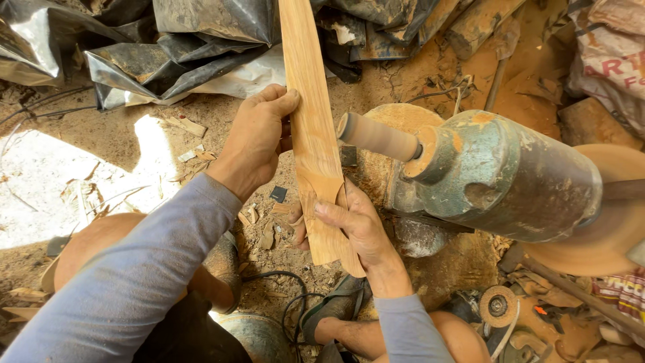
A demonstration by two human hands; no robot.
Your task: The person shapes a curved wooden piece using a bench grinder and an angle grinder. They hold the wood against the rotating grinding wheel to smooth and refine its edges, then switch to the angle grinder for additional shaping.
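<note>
1. My left hand (259,138) is clamped on the left edge of the long wooden blank (312,128), fingers curled over its face, thumb hidden behind.
2. My right hand (356,225) grips the blank's lower end, at about 6 o'clock from the left hand, thumb across the face and fingers wrapped beneath.
3. The blank runs from 12 o'clock at the top edge of the view down to the middle. It stands nearly upright, and its right edge sits just beside the sanding drum (376,136).
4. Count: one blank, one tan sanding drum, one green motor housing (504,178) at 3 o'clock carrying it, and one round dusty disc (608,215) behind the housing.
5. One small grinding wheel (498,306) lies at 5 o'clock, and a black cable (285,302) loops at 6 o'clock.
6. The floor (80,175) is bare earth littered with chips and orange sawdust. Crumpled black plastic sheeting (181,40) lies at 11 o'clock, and a printed sack (608,54) at 2 o'clock.
</note>
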